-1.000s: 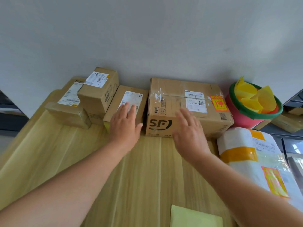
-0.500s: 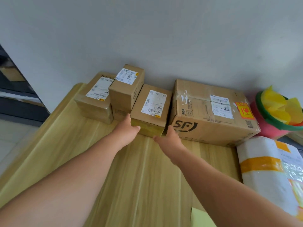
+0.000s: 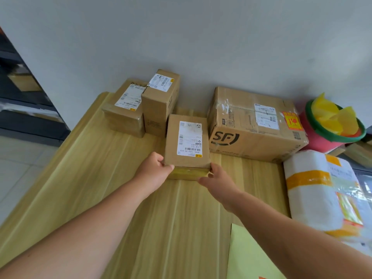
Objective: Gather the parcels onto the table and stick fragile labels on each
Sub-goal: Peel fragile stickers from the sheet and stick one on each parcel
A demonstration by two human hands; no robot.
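- Where the fingers of the left hand bend round the near left corner of the small box, I see the thumb lying on the near face, so this hand grips the box.
- On the other side the fingers of the right hand curl round the near right corner, the thumb also on the near face; this hand grips the same box.
- The small box is between both hands, on the middle of the wooden table, with a white shipping label on its top. I cannot tell if it is lifted or rests on the wood.
- Just beside it on the right stands the big SF box, which carries an orange fragile label on top.
- Behind it on the left, against the wall, are a flat box and an upright box, touching each other.
- At the right edge lies a white padded parcel with orange tape.
- Behind that parcel is a red bucket with a green rim, holding yellow sheets.
- Near me a pale green sheet lies on the table, partly under the right forearm.
- Far left, beyond the table, I see dark shelving.
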